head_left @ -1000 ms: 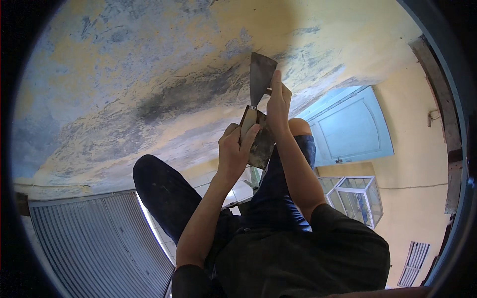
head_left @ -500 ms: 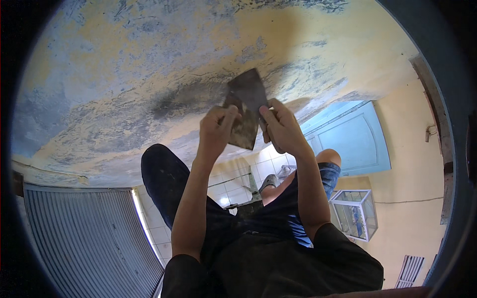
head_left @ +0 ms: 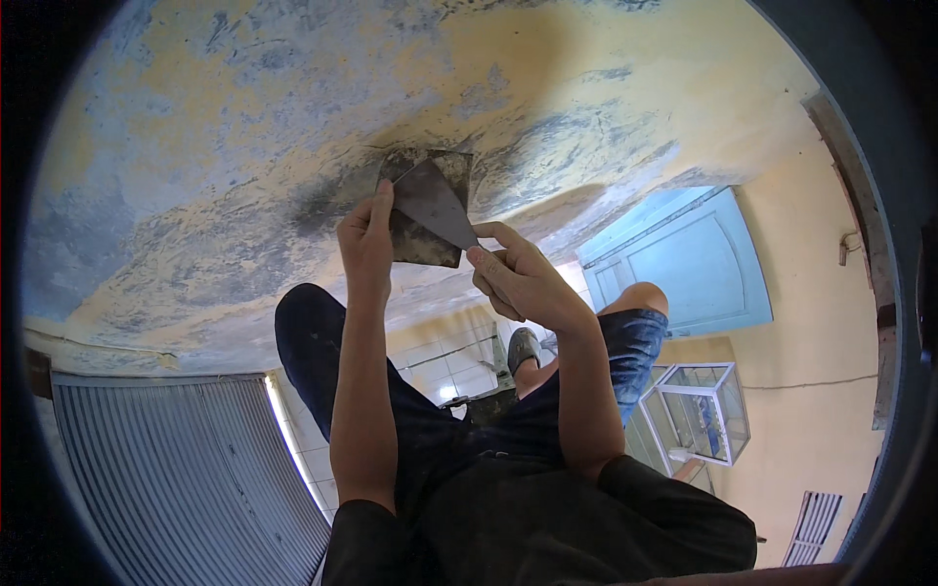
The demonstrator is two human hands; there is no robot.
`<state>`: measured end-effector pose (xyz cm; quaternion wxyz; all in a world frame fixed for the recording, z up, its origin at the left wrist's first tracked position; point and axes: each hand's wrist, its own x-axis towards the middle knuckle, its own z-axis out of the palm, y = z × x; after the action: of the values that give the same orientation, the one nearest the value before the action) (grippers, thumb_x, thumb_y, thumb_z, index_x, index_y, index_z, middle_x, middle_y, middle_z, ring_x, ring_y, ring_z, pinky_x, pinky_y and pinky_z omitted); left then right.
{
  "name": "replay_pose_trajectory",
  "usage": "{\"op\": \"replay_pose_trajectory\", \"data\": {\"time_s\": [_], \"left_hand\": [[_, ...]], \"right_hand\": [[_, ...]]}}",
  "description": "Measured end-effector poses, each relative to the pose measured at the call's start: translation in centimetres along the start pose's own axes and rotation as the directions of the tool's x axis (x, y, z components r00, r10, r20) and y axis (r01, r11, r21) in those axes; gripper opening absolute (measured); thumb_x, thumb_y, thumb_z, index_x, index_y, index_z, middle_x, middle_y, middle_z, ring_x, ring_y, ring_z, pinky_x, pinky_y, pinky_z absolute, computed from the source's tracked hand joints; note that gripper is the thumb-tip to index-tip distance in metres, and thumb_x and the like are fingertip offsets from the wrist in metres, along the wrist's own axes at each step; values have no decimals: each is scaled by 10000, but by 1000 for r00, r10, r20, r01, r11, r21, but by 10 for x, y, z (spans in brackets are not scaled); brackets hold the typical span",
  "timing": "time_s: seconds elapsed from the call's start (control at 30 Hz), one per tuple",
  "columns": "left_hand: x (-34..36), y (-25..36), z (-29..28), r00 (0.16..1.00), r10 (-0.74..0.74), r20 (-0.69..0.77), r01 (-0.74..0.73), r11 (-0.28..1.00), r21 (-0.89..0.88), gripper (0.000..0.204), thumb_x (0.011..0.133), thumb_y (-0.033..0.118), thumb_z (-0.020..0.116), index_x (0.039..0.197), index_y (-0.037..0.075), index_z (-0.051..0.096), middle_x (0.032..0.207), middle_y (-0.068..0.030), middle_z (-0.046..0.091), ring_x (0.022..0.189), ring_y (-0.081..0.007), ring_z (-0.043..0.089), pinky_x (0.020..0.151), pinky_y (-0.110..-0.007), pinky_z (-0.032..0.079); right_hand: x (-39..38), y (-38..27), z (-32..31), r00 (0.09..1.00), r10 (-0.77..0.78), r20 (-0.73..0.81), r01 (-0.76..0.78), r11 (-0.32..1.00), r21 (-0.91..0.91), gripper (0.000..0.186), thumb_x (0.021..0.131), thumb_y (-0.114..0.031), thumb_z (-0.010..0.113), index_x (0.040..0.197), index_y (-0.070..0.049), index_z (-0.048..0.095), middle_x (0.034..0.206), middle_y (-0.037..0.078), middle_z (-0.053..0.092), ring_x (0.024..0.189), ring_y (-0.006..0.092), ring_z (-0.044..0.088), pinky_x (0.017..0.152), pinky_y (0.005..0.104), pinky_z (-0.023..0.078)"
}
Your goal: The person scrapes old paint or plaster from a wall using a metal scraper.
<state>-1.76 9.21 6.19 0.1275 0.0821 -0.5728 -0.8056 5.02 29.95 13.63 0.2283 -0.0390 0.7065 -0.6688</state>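
My left hand (head_left: 367, 239) grips the left edge of a thin, dark rectangular plate (head_left: 427, 246), which has yellowish smears on its face. In my right hand (head_left: 518, 281) is a putty knife (head_left: 436, 202), held near the narrow end of its blade; the fingers cover the handle. The wide blade lies across the plate, its broad edge toward my left thumb. Both tools are up in front of a patchy wall (head_left: 225, 186) with yellow paint, grey areas and rough scrape marks.
Below my hands are my bent legs, a clog (head_left: 525, 350) and white floor tiles (head_left: 445, 366). A corrugated metal shutter (head_left: 186, 459) stands at left. At right are a light blue door (head_left: 689, 269) and a glass display case (head_left: 708, 420).
Both hands have moved left. The plate has risen, and the putty knife has tilted left so its blade now overlaps the plate's face.
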Motion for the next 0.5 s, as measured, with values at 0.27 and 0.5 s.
{"op": "replay_pose_trajectory", "data": {"time_s": [0.27,0.5], "left_hand": [[-7,22,-20,990,11,141,-55,948,312,196,938,193,787,1017,14,791,926,-38,745,836,-100,646,753,-265,501],[-20,36,-39,978,-30,204,-73,874,480,176,917,106,774,1082,46,775,983,-52,751,876,-120,676,802,-284,532]], "right_hand": [[12,36,-2,929,-324,-178,368,846,386,290,1119,-230,484,1361,-70,481,742,29,560,459,21,365,397,193,282],[30,36,19,820,-379,-428,497,843,205,429,1121,-190,471,1527,-74,392,684,45,559,431,18,333,387,199,270]]}}
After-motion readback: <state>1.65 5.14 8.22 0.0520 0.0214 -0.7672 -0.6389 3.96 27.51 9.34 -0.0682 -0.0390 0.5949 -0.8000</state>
